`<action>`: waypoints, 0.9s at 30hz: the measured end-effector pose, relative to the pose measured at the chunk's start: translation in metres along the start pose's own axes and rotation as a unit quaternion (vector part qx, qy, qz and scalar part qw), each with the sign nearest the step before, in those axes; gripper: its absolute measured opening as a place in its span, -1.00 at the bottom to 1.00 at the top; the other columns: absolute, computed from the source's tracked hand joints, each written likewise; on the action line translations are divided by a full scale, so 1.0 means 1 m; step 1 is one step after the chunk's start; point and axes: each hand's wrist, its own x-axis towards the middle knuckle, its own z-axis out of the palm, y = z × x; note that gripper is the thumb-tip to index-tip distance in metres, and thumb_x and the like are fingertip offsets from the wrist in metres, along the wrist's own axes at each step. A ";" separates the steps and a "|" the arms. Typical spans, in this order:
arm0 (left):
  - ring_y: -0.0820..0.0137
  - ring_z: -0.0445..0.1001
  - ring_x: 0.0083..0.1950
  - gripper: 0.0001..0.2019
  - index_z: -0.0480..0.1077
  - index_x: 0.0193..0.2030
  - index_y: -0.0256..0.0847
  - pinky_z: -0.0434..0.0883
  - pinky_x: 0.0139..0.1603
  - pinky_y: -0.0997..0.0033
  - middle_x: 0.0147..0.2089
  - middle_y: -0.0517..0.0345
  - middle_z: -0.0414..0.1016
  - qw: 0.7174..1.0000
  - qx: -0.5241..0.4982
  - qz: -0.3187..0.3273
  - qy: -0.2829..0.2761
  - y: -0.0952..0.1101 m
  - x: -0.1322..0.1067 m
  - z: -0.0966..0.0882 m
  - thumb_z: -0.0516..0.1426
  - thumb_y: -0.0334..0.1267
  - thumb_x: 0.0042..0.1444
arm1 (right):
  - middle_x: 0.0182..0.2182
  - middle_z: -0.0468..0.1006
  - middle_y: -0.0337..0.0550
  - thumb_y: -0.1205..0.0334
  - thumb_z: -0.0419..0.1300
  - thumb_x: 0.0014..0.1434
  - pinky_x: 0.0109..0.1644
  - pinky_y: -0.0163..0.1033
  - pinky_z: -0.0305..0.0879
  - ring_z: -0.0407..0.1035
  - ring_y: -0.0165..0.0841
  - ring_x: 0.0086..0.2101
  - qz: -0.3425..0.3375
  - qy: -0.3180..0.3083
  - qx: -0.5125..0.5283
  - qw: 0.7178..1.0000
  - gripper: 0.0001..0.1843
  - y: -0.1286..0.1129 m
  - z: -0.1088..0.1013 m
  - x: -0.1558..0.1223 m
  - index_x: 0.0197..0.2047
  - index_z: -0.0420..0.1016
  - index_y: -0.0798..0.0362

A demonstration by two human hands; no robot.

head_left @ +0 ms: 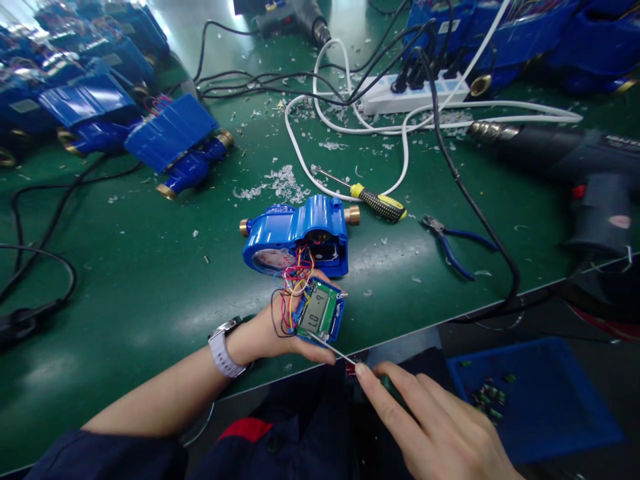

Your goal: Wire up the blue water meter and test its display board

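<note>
My left hand, with a watch on its wrist, grips a small blue display module with a green circuit board and an LCD screen. Coloured wires run from the module into an open blue water meter that lies on the green table just beyond. My right hand is closed on a thin screwdriver, forefinger stretched along it. The metal tip touches the lower edge of the module. The screwdriver's handle is hidden under my fingers.
On the green table lie a yellow-black screwdriver, blue-handled cutters, a heat gun, a white power strip with tangled cables, and several blue meters at far left. A blue tray with small parts sits lower right.
</note>
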 end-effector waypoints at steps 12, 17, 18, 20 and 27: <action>0.09 0.37 0.14 -0.20 0.20 0.10 -0.11 0.23 0.24 -0.01 0.07 -0.03 0.40 1.000 -0.005 -0.021 0.006 0.008 0.000 0.000 0.44 -0.07 -0.29 | -0.19 0.56 0.10 0.53 -0.06 0.20 -0.23 -0.25 0.51 0.50 -0.26 -0.25 0.045 0.002 0.137 0.990 -0.52 0.001 0.001 0.005 0.13 0.44 0.24; 0.13 0.40 0.12 -0.19 0.19 0.10 -0.11 0.27 0.22 0.04 0.07 -0.02 0.40 1.000 -0.031 0.000 0.007 -0.001 -0.001 0.000 0.45 -0.12 -0.31 | -0.15 0.52 0.03 0.53 -0.08 0.22 -0.32 -0.43 0.47 0.51 -0.40 -0.30 0.076 -0.058 0.205 0.974 -0.47 0.000 -0.006 0.001 0.23 0.34 0.16; 0.14 0.40 0.11 -0.19 0.20 0.10 -0.12 0.28 0.22 0.06 0.07 -0.02 0.40 1.000 -0.027 0.004 0.002 -0.002 -0.001 0.000 0.45 -0.13 -0.30 | -0.15 0.52 0.02 0.51 -0.08 0.23 -0.35 -0.44 0.47 0.51 -0.42 -0.33 0.082 -0.068 0.215 0.971 -0.47 -0.001 -0.007 0.000 0.24 0.32 0.14; 0.15 0.41 0.10 -0.20 0.21 0.11 -0.12 0.29 0.20 0.08 0.08 -0.02 0.40 1.000 -0.016 0.008 -0.005 -0.003 -0.002 -0.001 0.45 -0.16 -0.29 | -0.16 0.52 0.00 0.50 -0.08 0.24 -0.37 -0.44 0.47 0.51 -0.43 -0.37 0.089 -0.078 0.226 0.967 -0.47 -0.002 -0.007 0.001 0.25 0.31 0.14; 0.16 0.42 0.08 -0.17 0.24 0.14 -0.13 0.35 0.15 0.13 0.11 -0.04 0.39 0.999 -0.009 0.035 -0.009 -0.015 -0.003 0.000 0.46 -0.15 -0.33 | -0.20 0.54 0.03 0.52 -0.09 0.23 -0.44 -0.42 0.47 0.52 -0.40 -0.41 0.051 -0.060 0.193 0.978 -0.46 -0.004 0.001 0.001 0.26 0.28 0.21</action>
